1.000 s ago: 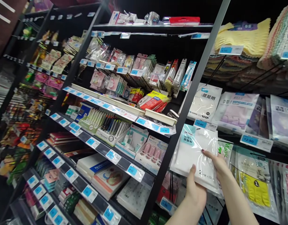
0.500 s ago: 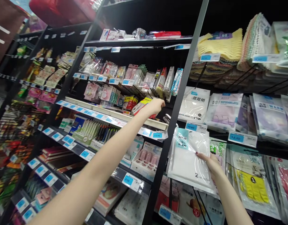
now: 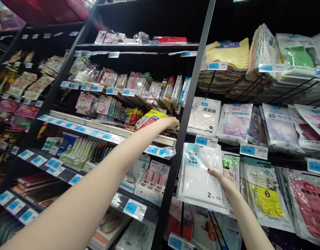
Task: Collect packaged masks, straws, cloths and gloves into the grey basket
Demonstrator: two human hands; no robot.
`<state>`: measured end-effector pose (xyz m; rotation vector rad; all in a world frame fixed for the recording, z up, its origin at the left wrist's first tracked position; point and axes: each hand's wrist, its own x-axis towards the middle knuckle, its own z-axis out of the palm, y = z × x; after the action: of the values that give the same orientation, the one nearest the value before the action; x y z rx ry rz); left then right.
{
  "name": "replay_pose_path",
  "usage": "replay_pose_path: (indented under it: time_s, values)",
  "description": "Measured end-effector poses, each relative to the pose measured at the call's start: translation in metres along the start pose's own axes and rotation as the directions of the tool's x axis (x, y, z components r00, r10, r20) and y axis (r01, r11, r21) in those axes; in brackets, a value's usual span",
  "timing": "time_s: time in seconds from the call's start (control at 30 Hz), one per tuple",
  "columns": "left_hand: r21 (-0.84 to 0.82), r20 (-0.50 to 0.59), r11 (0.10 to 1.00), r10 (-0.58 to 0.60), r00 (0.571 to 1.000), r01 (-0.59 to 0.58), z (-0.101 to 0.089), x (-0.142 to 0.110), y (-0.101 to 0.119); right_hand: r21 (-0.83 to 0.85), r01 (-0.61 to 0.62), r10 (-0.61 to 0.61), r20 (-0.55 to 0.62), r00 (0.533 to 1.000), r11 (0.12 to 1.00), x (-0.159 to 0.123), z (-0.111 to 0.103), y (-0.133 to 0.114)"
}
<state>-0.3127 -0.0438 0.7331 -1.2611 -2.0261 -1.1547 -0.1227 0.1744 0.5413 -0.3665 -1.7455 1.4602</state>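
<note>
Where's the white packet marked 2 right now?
Head view, right of centre: the white packet sits just below the 10.80 price tag, right of the dark shelf post, with the right hand gripping its right edge.

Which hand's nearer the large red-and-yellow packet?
Left. The left hand is by the right end of the large red-and-yellow packet, contact unclear; the right hand is lower, farther right, at the white pack.

Both forearms [image 3: 97, 184] are bare, and the right hand [image 3: 227, 184] shows dark red polish on a nail [image 3: 209, 170].
</note>
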Motion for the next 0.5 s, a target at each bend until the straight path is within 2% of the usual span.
replay_pose_path:
  time_s: [0.1,0.23,0.37,0.5]
  values:
    - [0.277,0.176,0.948,0.113,0.978,-0.159,-0.024,0.002,-0.003,-0.026,0.005,-0.006,-0.042,0.999,1.000,-0.001,0.001,0.002]
    - [0.497,0.336,0.804,0.168,0.927,-0.326,-0.051,-0.007,-0.007,-0.020,0.020,-0.021,-0.019,1.000,1.000,0.001,0.002,0.006]
    - [0.591,0.392,0.710,0.162,0.905,-0.383,-0.060,-0.028,-0.020,-0.028,0.005,-0.005,-0.019,1.000,1.000,0.004,0.002,0.008]
    - [0.620,0.387,0.690,0.144,0.911,-0.373,-0.059,-0.046,-0.036,-0.032,-0.019,0.018,-0.042,0.999,0.999,-0.004,0.004,-0.001]
